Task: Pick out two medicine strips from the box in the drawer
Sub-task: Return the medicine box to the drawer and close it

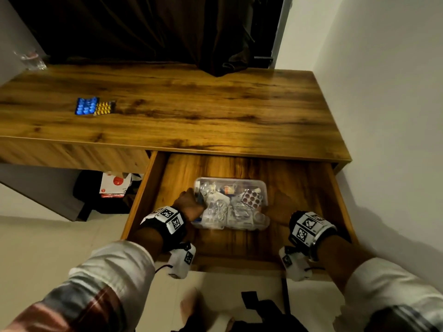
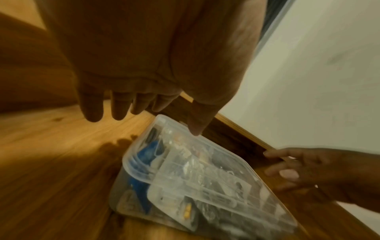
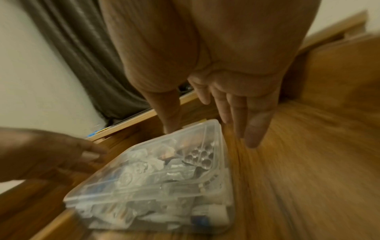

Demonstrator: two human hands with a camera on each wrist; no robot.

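Box [image 1: 231,203] between spread left hand [image 1: 189,203], right hand [image 3: 222,91]

Our left hand [image 2: 144,65] hovers, fingers [image 2: 92,107] straight, above the lidded box [image 2: 185,178] in the drawer [image 2: 51,154]; our right hand [image 2: 318,172] waits beside it.

Both arms reached forward and down (sleeves pushed up the forearms). The left hand [image 1: 189,203] and right hand [image 3: 222,100] hung with fingers straight, slightly spread.

A wooden desk [image 1: 191,111] stands against white walls [image 1: 383,92], dark curtain [image 1: 143,27] behind, pale floor [image 1: 36,236] below
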